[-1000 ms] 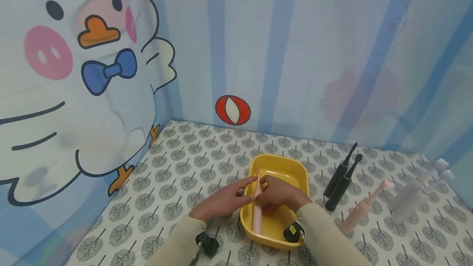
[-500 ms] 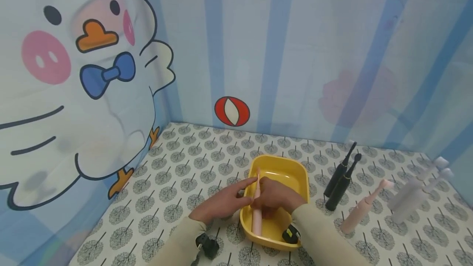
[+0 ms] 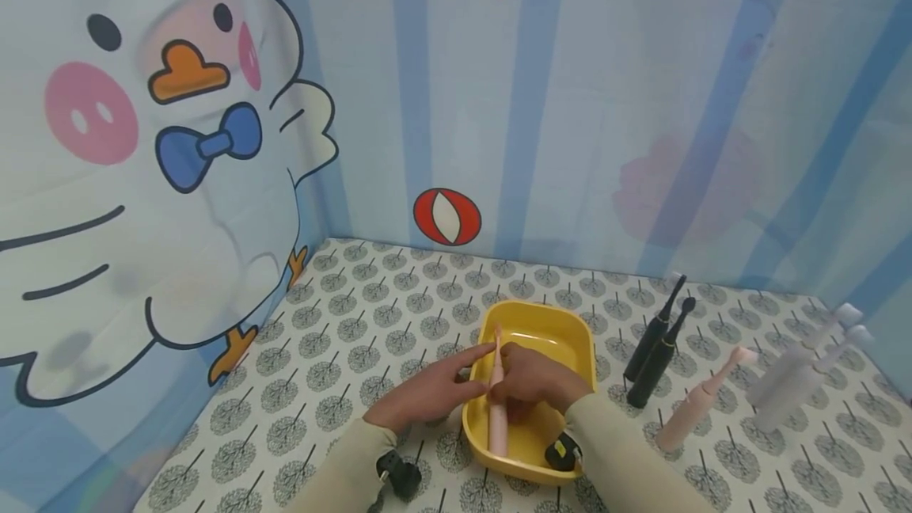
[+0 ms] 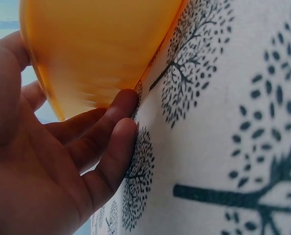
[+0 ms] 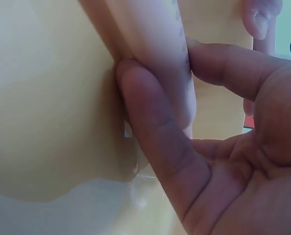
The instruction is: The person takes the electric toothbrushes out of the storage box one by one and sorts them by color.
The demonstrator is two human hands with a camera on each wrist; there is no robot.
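Observation:
A pink electric toothbrush [image 3: 498,427] lies lengthwise along the left side of a yellow plastic tray [image 3: 559,332], its brush end toward the back. My right hand [image 3: 539,377] is inside the tray and pinches the toothbrush between thumb and fingers; the right wrist view shows the grip on its pale handle [image 5: 153,44] close up. My left hand [image 3: 436,388] holds the tray's left wall. In the left wrist view, its fingers lie against the outside of the wall [image 4: 101,54], low near the tablecloth. The thumb reaches over the rim.
Right of the tray stand two black electric toothbrushes [image 3: 653,362], a second pink one [image 3: 691,414] and two white ones [image 3: 791,386]. A tree-patterned cloth [image 3: 342,370] covers the table. A printed curtain [image 3: 470,101] closes off the back and left.
Both hands keep their grips in the same places. The toothbrush and tray have hardly shifted; the head view tilts slightly.

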